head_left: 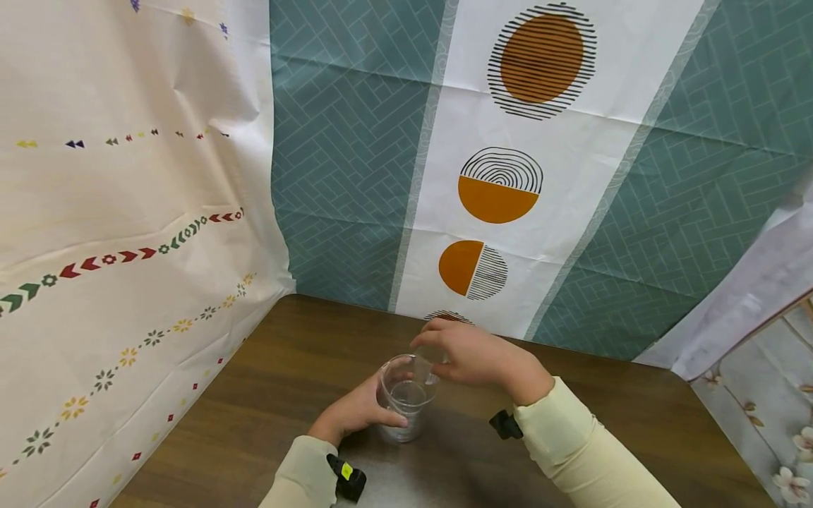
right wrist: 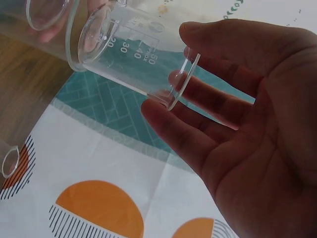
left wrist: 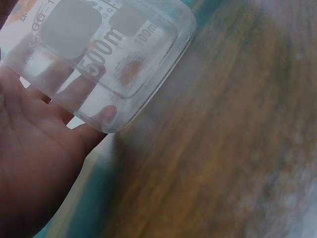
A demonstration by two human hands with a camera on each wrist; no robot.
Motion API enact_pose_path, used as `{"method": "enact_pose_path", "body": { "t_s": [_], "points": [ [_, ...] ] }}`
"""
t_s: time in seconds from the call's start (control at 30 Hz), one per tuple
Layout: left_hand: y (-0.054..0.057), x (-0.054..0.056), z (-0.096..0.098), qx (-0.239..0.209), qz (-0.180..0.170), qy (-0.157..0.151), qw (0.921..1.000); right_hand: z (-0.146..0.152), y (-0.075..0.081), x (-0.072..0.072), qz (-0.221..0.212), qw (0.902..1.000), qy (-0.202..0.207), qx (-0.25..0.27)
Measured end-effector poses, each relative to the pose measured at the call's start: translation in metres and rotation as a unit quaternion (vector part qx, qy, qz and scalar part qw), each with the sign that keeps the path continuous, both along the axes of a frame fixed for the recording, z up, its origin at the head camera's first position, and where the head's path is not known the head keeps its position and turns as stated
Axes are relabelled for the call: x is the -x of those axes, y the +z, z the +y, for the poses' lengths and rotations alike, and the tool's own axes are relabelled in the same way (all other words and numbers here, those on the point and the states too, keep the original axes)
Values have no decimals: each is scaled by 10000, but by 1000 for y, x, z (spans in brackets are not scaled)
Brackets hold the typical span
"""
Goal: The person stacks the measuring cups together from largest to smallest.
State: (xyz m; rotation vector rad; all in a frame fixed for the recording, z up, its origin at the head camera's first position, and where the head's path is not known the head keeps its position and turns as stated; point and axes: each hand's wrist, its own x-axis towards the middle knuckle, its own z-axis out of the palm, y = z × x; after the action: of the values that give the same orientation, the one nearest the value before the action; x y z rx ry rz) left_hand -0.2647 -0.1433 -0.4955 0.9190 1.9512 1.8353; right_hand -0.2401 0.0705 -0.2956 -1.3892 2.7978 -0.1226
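A large clear beaker (head_left: 401,423), marked 500 ml in the left wrist view, stands on the table. My left hand (head_left: 358,409) curls round its side, with the thumb towards me. Over its mouth my right hand (head_left: 470,353) holds a small clear beaker (right wrist: 133,59) marked up to 50. In the right wrist view, the thumb and fingers (right wrist: 171,124) surround the small beaker's rim, and its base is at the large beaker's mouth. Another clear glass rim (right wrist: 47,15) shows inside the large beaker.
A further clear glass piece (right wrist: 10,161) is partly visible at the left edge of the right wrist view. The brown wooden table (head_left: 305,339) meets a patterned teal and white cloth (head_left: 356,176) behind and a cream cloth (head_left: 159,296) at the left.
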Motion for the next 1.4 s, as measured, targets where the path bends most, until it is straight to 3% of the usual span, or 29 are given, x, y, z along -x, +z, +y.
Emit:
{"method": "enact_pose_path", "body": {
  "t_s": [0.37, 0.73, 1.4],
  "points": [
    [1, -2, -2, 514, -44, 260, 9983, -11, -13, -1, -397, 9991, 68, -148],
    [3, -3, -3, 474, -175, 288, 9983, -18, -27, 3, -483, 9983, 177, -283],
    [5, -5, -4, 927, -301, 603, 9934, -28, -47, 13, -660, 9964, 311, -431]
  ]
}}
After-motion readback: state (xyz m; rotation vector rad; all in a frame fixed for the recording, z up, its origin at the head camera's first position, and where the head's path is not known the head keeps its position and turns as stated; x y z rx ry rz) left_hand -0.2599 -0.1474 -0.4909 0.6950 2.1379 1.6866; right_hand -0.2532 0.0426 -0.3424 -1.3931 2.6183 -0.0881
